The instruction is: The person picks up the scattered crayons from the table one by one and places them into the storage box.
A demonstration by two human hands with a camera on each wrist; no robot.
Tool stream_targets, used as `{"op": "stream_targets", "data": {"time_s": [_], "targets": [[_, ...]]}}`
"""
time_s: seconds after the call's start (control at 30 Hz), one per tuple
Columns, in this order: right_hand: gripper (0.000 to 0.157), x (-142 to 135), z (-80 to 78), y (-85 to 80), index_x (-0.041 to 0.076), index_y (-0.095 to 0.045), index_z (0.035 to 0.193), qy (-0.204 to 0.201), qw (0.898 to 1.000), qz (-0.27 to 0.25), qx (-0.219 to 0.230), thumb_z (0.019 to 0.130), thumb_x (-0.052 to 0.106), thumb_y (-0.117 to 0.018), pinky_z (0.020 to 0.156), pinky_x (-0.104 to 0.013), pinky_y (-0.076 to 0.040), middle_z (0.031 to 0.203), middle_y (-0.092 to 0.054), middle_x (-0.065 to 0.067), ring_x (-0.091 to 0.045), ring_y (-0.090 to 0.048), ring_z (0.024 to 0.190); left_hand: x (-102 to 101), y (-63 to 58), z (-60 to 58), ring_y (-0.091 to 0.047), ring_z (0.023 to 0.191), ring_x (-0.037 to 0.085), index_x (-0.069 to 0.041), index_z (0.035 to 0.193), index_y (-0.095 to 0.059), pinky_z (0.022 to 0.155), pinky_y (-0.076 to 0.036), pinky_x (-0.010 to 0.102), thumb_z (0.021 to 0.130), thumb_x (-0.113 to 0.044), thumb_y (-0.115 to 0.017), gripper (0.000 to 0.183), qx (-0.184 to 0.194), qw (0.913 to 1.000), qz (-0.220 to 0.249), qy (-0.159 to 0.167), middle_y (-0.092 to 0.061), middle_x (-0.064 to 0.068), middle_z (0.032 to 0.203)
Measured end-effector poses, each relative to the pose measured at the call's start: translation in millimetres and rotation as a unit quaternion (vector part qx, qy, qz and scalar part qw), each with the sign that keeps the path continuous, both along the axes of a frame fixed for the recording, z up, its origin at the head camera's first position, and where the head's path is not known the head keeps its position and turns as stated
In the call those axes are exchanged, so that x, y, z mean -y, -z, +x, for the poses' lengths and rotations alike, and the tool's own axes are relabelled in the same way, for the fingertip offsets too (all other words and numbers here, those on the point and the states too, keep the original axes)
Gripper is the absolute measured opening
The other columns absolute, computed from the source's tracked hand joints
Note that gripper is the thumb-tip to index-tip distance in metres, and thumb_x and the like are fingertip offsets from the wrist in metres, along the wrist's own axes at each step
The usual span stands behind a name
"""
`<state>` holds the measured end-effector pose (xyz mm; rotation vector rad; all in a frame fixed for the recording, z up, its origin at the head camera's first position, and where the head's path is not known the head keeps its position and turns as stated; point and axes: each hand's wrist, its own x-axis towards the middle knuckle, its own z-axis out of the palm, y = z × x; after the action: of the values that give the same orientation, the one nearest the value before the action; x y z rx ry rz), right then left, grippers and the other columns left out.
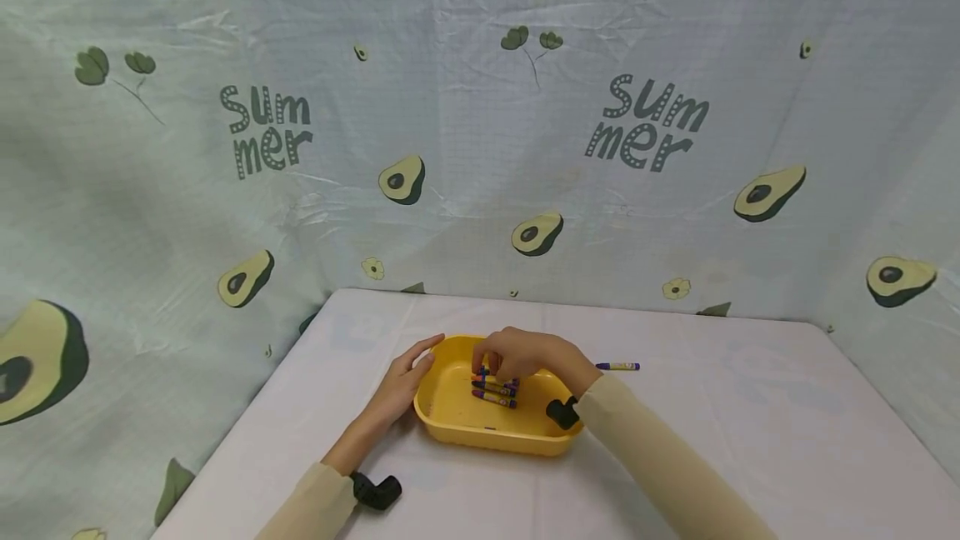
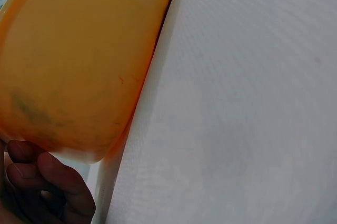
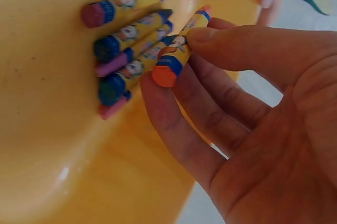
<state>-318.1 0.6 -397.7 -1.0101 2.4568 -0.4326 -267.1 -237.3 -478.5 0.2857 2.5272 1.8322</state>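
Note:
My right hand (image 1: 517,352) is over the yellow tray (image 1: 457,433), pinching an orange crayon (image 3: 176,50) between thumb and fingers. Beneath it in the tray, several crayons lie side by side in a row, among them a purple-tipped crayon (image 1: 493,399) at the near end and a dark blue crayon (image 1: 492,389) beside it. My left hand (image 1: 401,386) rests against the tray's left rim, its fingers reaching along the outside toward the far corner. In the left wrist view, its fingertips (image 2: 63,176) are bent loosely at the tray's edge.
A lone dark-tipped crayon (image 1: 618,366) lies on the white table (image 1: 750,423) to the right of the tray. Behind the table hangs a pale cloth (image 1: 465,107) printed with avocados. Black wrist straps (image 1: 377,492) are on both arms.

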Motion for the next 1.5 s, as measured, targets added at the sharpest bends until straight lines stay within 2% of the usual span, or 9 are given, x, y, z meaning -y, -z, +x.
{"op": "stream_targets", "data": {"time_s": [0.33,0.6,0.8,1.0,1.23,1.4,1.5], "targets": [[0.032,5.2,-0.7,13.7,0.019,-0.073,0.118,0.029,0.999,0.024,0.006,0.092,0.000,-0.071,0.086,-0.030,-0.061,0.108,-0.072,-0.005,-0.014,-0.062,0.088,-0.3,-0.3,1.2,-0.037,0.154,0.035,-0.014,0.155,-0.048,0.125,-0.030,0.057,0.112,-0.022,-0.043,0.044,0.002,1.0000,-0.001,-0.003,-0.044,0.010,0.163],[0.031,5.1,-0.6,15.1,0.021,-0.074,0.117,0.035,0.999,0.032,-0.003,0.093,0.002,-0.072,0.086,-0.030,-0.061,0.108,-0.073,-0.004,-0.013,-0.064,0.086,-0.7,0.2,-0.1,-0.034,0.155,0.035,-0.015,0.155,-0.049,0.126,-0.028,0.058,0.112,-0.024,-0.044,0.044,0.002,0.9999,0.010,0.007,-0.044,0.011,0.163],[0.032,3.3,0.7,12.2,0.021,-0.074,0.118,0.039,0.998,0.036,-0.015,0.093,0.001,-0.070,0.084,-0.029,-0.060,0.108,-0.073,-0.004,-0.013,-0.063,0.088,-1.3,0.3,-0.1,-0.036,0.154,0.034,-0.017,0.155,-0.049,0.126,-0.029,0.057,0.112,-0.024,-0.044,0.043,0.009,0.9999,0.006,-0.003,-0.044,0.009,0.163],[0.034,-4.6,4.6,0.6,0.020,-0.073,0.123,0.028,0.998,0.041,-0.049,0.094,0.003,-0.070,0.076,-0.026,-0.055,0.098,-0.069,0.001,-0.013,-0.059,0.085,-0.8,2.2,-0.1,-0.036,0.154,0.034,-0.017,0.155,-0.048,0.126,-0.029,0.057,0.112,-0.023,-0.044,0.044,0.012,0.9999,0.003,-0.007,-0.044,0.009,0.164],[0.032,-28.7,7.6,-20.2,0.014,-0.073,0.124,0.009,0.998,-0.006,-0.064,0.094,0.003,-0.072,0.077,-0.029,-0.057,0.094,-0.069,-0.001,-0.014,-0.060,0.084,-2.2,1.9,-1.1,-0.037,0.154,0.034,-0.018,0.154,-0.049,0.125,-0.030,0.056,0.112,-0.026,-0.044,0.043,0.009,0.9999,0.000,-0.010,-0.044,0.009,0.163],[0.028,-56.7,7.5,-35.4,0.016,-0.073,0.121,0.028,0.996,-0.032,-0.073,0.095,0.006,-0.071,0.084,-0.031,-0.060,0.102,-0.072,-0.005,-0.015,-0.062,0.088,-4.0,1.7,-0.5,-0.038,0.153,0.035,-0.014,0.155,-0.047,0.124,-0.032,0.057,0.113,-0.025,-0.043,0.044,0.009,0.9999,-0.001,-0.012,-0.044,0.011,0.163],[0.027,-80.4,4.5,-42.7,0.017,-0.073,0.120,0.041,0.995,-0.052,-0.075,0.095,0.007,-0.070,0.082,-0.031,-0.062,0.104,-0.073,-0.007,-0.016,-0.064,0.090,-5.4,1.8,-1.4,-0.037,0.154,0.034,-0.016,0.155,-0.048,0.125,-0.031,0.056,0.112,-0.025,-0.043,0.044,0.016,0.9997,0.006,-0.016,-0.044,0.009,0.164]]}}
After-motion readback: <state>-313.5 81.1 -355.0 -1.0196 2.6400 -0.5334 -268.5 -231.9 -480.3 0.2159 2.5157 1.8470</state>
